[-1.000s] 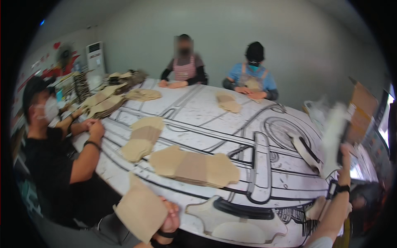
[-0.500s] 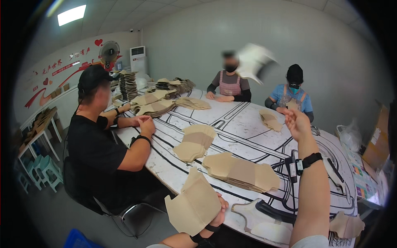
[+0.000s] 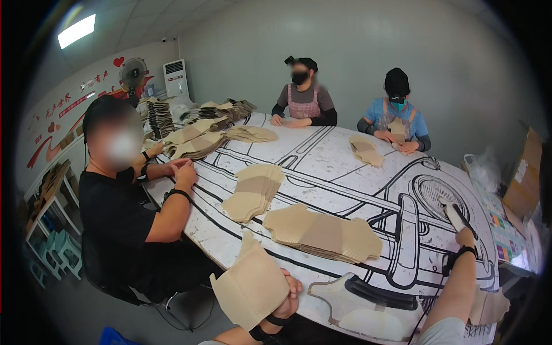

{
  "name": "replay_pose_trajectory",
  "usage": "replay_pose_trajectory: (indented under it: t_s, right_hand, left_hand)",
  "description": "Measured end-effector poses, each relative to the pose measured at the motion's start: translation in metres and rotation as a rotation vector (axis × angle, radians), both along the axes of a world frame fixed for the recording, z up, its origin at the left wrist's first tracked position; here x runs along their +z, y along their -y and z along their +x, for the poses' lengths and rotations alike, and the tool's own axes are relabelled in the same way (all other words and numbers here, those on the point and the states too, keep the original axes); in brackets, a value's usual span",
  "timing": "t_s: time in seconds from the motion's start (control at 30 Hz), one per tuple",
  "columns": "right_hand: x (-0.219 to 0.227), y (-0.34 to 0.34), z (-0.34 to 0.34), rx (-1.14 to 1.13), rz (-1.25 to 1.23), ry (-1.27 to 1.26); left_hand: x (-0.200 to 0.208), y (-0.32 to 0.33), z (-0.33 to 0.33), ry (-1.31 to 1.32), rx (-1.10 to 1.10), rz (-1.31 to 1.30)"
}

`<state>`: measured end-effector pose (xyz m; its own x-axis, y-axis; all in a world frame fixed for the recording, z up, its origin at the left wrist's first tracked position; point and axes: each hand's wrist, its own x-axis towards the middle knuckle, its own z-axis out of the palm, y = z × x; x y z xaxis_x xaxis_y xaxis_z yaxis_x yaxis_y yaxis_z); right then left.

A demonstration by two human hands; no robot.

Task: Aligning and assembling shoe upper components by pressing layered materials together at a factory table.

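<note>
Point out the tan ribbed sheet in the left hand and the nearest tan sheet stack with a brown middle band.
Tan ribbed sheet (image 3: 250, 287), head view: middle of its face.
Tan sheet stack (image 3: 322, 231), head view: top sheet's brown band.

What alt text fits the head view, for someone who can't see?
A person's left hand holds a tan panel by a white table drawn with black lines; the right hand is at a white-and-black piece. Stacks of tan panels lie on the table, and three other people are around it.
</note>
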<state>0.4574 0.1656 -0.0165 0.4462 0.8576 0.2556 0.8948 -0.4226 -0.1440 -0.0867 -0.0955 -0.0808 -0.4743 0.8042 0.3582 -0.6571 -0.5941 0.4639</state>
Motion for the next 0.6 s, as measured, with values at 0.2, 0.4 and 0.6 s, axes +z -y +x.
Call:
replay_pose_trajectory:
  t_s: [0.2, 0.4, 0.6]
  right_hand:
    - [-0.006, 0.045, 0.056, -0.096, -0.325, 0.088]
    - [-0.046, 0.002, 0.136, -0.028, -0.406, 0.211]
    - [-0.022, 0.02, 0.112, -0.138, -0.327, -0.132]
  left_hand:
    - [0.007, -0.003, 0.001, -0.084, -0.039, 0.019]
    - [-0.011, -0.013, -0.003, -0.11, -0.031, 0.048]
    - [0.004, -0.006, 0.005, -0.15, 0.031, -0.108]
